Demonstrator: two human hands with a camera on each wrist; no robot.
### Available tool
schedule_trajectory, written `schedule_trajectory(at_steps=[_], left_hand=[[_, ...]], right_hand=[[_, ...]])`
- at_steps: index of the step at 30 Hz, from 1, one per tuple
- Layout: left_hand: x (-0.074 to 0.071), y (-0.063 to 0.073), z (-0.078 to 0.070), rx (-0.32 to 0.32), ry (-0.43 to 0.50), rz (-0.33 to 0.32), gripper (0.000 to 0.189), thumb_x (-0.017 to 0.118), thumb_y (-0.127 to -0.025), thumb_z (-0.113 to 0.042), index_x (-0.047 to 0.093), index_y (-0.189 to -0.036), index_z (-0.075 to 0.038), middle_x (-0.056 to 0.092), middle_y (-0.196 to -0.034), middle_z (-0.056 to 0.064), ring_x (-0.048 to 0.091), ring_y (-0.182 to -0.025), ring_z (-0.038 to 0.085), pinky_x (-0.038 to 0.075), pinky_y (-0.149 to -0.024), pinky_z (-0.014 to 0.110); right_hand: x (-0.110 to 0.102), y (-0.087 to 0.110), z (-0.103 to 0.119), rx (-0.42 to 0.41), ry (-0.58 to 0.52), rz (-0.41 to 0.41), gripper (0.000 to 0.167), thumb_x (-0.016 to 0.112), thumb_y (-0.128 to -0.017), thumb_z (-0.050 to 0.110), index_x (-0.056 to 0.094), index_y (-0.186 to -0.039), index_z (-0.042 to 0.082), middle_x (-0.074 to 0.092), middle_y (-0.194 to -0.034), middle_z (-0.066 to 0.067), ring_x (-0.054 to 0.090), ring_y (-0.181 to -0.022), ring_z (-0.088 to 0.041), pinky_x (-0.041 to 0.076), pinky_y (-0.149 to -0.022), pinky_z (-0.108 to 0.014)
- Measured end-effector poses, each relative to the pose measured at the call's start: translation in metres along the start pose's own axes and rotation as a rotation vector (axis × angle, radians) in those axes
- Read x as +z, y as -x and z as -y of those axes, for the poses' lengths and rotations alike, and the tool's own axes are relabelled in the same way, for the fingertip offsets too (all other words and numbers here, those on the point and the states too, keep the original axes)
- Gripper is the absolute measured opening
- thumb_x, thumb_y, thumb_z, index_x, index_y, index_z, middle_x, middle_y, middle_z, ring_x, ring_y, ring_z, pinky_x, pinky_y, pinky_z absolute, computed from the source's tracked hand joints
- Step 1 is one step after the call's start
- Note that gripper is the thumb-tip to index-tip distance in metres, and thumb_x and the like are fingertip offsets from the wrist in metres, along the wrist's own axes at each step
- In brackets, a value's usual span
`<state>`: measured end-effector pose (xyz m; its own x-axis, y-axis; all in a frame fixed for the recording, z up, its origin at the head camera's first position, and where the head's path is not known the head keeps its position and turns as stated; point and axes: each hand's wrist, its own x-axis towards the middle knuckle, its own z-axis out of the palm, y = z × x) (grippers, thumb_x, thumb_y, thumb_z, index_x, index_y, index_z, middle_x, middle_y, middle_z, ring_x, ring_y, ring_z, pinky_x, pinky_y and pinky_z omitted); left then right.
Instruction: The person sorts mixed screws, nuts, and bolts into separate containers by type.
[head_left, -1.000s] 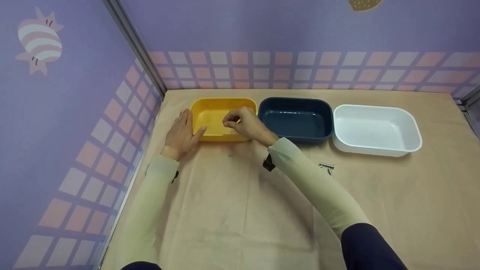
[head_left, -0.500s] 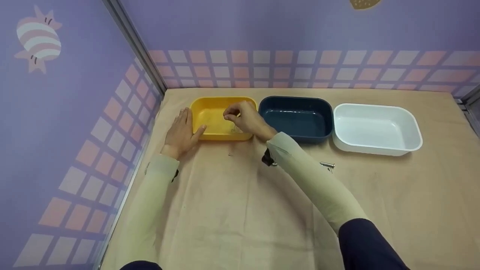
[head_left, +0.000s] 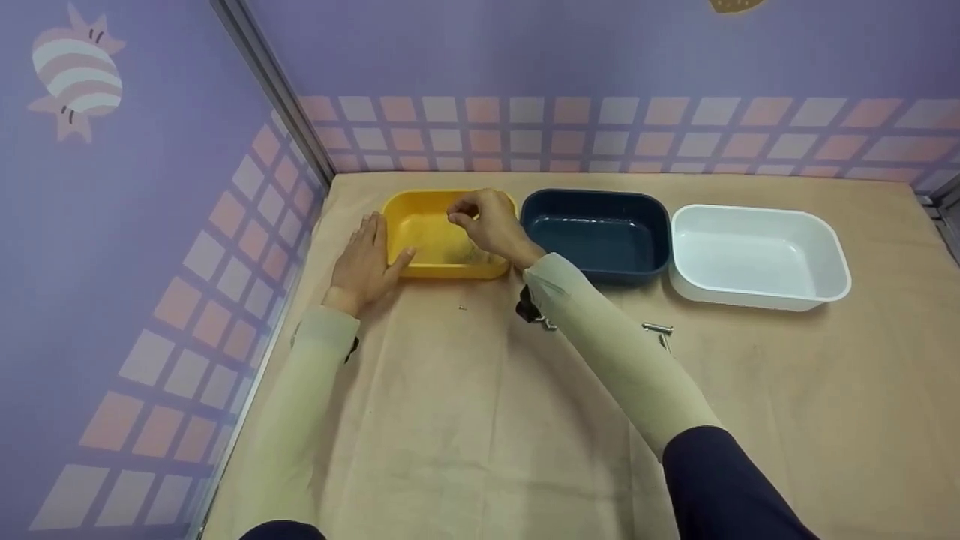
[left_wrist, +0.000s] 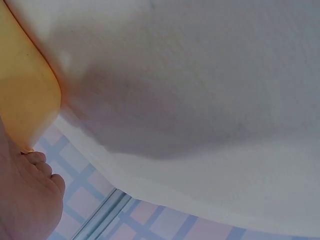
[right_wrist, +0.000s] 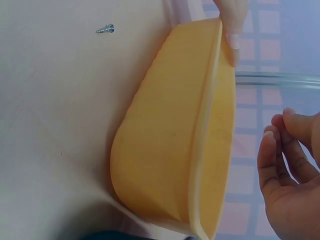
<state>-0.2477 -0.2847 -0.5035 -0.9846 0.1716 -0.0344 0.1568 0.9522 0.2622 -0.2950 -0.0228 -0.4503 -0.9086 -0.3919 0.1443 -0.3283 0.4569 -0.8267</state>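
Observation:
My left hand (head_left: 367,262) lies at the left end of the yellow tray (head_left: 420,271), fingers straight along its outer side. Its thumb reaches over the front left rim; the right wrist view shows the thumb (right_wrist: 233,40) inside the wall. Above the tray's right half hovers my right hand (head_left: 487,221), fingers curled and thumb tip against the index fingertip. Nothing shows between those fingertips in the right wrist view. Small metal pieces (head_left: 474,255) on the tray floor are partly hidden by that hand. One small screw (right_wrist: 105,29) lies on the cloth before the tray.
Right of the yellow tray stand a dark blue tray (head_left: 596,276) and a white tray (head_left: 757,298) in a row. Larger bolts (head_left: 658,328) lie before them, and more metal hardware (head_left: 549,325) sits beside my right wrist. Patterned walls (head_left: 585,60) border the left and back.
My right hand has shifted slightly back over the yellow tray, and its forearm has drawn a little left, uncovering hardware by the wrist. The left hand stays in place.

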Motion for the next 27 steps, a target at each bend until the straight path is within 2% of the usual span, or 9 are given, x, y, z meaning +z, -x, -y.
schedule_trajectory(at_steps=[5,11,18,27], left_hand=[[0.001,0.002,0.001,-0.008,0.007,-0.004,0.097,0.034,-0.111,-0.064,0.006,-0.167,0.01,0.009,-0.177,0.028,0.008,-0.166,0.042,0.009,-0.136,0.053],[0.001,0.001,0.001,0.0,0.007,-0.014,0.096,0.034,-0.111,-0.064,0.006,-0.167,0.009,0.009,-0.177,0.029,0.009,-0.166,0.042,0.01,-0.136,0.052],[0.0,0.0,0.001,0.011,0.011,-0.011,0.095,0.036,-0.111,-0.061,0.006,-0.167,0.011,0.009,-0.176,0.03,0.008,-0.166,0.043,0.01,-0.136,0.052],[-0.001,0.001,0.0,0.004,0.012,-0.006,0.095,0.034,-0.111,-0.062,0.006,-0.167,0.01,0.007,-0.177,0.029,0.007,-0.166,0.042,0.008,-0.136,0.052]], right_hand=[[0.001,-0.007,-0.006,0.004,-0.032,-0.049,0.014,0.068,-0.105,0.011,0.081,-0.106,0.004,0.078,-0.103,-0.008,0.067,-0.086,-0.015,0.06,-0.082,-0.024],[-0.005,-0.012,-0.013,0.073,-0.084,-0.098,0.013,0.069,-0.105,0.008,0.08,-0.108,0.004,0.076,-0.104,-0.008,0.065,-0.086,-0.015,0.06,-0.081,-0.023],[-0.008,-0.014,-0.016,0.128,-0.101,-0.096,0.014,0.068,-0.105,0.009,0.08,-0.112,0.005,0.075,-0.107,-0.007,0.066,-0.092,-0.016,0.061,-0.087,-0.024],[-0.008,-0.016,-0.015,0.157,-0.082,-0.084,0.015,0.068,-0.105,0.009,0.08,-0.113,0.009,0.075,-0.109,-0.005,0.066,-0.093,-0.016,0.061,-0.088,-0.022]])
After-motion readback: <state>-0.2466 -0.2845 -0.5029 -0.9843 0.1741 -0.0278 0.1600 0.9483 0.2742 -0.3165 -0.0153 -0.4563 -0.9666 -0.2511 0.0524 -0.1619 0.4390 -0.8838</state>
